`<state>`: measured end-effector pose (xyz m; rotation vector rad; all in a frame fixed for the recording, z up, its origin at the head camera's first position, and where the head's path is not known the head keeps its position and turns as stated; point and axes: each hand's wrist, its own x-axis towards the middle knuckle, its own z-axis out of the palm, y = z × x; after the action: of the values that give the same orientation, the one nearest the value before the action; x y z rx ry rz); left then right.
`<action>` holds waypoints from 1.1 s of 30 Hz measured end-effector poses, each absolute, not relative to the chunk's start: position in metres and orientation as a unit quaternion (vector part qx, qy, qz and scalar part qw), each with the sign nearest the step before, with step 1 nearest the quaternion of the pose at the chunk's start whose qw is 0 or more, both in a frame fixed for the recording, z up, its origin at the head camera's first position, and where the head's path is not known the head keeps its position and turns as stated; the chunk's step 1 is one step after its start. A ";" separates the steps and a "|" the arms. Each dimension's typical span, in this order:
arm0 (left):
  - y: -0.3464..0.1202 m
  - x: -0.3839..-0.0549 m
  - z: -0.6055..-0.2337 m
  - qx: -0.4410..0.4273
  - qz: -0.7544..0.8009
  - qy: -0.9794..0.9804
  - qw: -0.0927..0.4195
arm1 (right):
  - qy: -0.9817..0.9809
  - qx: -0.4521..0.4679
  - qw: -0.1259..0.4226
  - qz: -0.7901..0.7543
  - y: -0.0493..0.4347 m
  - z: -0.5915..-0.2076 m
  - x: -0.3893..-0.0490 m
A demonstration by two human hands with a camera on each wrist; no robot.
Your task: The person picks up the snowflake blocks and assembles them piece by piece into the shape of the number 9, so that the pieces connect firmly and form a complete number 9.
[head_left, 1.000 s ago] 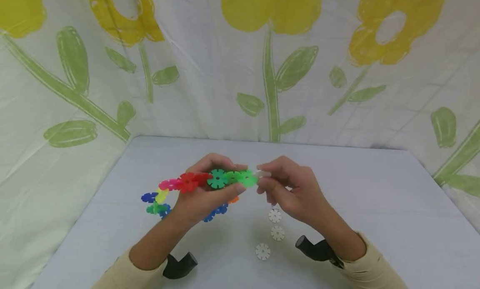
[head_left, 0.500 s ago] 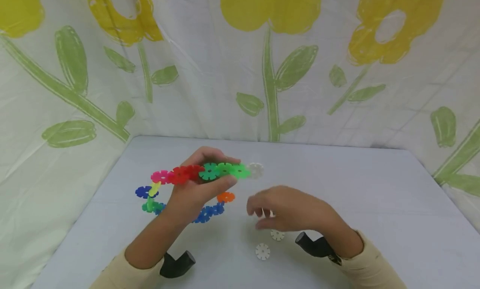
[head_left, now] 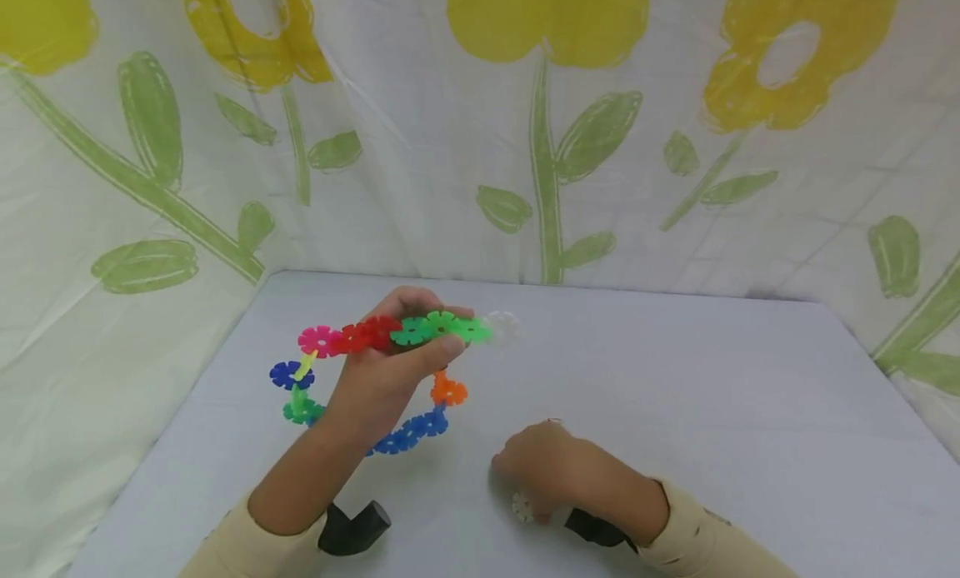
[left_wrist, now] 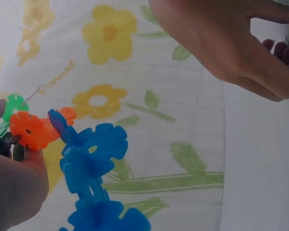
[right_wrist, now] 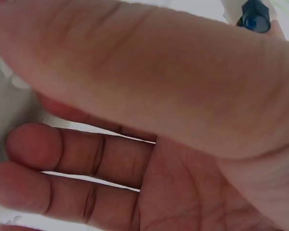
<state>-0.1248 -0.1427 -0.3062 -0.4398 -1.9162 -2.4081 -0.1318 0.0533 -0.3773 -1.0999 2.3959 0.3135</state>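
Observation:
Held up over the table, a chain of linked plastic snowflake discs (head_left: 408, 435) loops around my left hand (head_left: 378, 386), whose thumb and fingers pinch its green section. A white disc (head_left: 501, 328) ends the chain on the right, beyond the light green ones. In the left wrist view, the orange discs (left_wrist: 29, 130) and blue discs (left_wrist: 94, 151) hang beside that hand. My right hand (head_left: 555, 465) is low at the tabletop, beside a loose white disc (head_left: 521, 507). The right wrist view shows its fingers (right_wrist: 82, 151) mostly straight, with a white disc edge (right_wrist: 17, 83) near the thumb.
A pale table (head_left: 712, 395) spreads under both hands. Behind it hangs a white curtain (head_left: 420, 186) printed with yellow flowers and green leaves. Black wrist mounts (head_left: 356, 530) stick out below the forearms.
My right hand has let go of the white disc at the chain's end and moved down to the loose discs, covering some. The left hand has lifted the chain slightly leftward.

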 end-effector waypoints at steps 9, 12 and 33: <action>-0.145 -0.127 -0.308 -0.146 -0.797 -0.586 0.011 | 0.848 -0.458 0.262 0.056 0.056 -0.373 -0.132; -0.146 -0.128 -0.309 -0.160 -0.814 -0.559 0.005 | 0.826 -0.489 0.279 -0.038 0.063 -0.366 -0.139; -0.143 -0.130 -0.313 -0.233 -0.812 -0.532 -0.060 | 0.424 -0.558 0.195 -0.686 0.100 -0.316 -0.172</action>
<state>-0.1305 -0.1433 -0.3133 -0.7606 -1.7389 -2.6534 -0.1724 0.0998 -0.3157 -1.5643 1.1879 -1.9230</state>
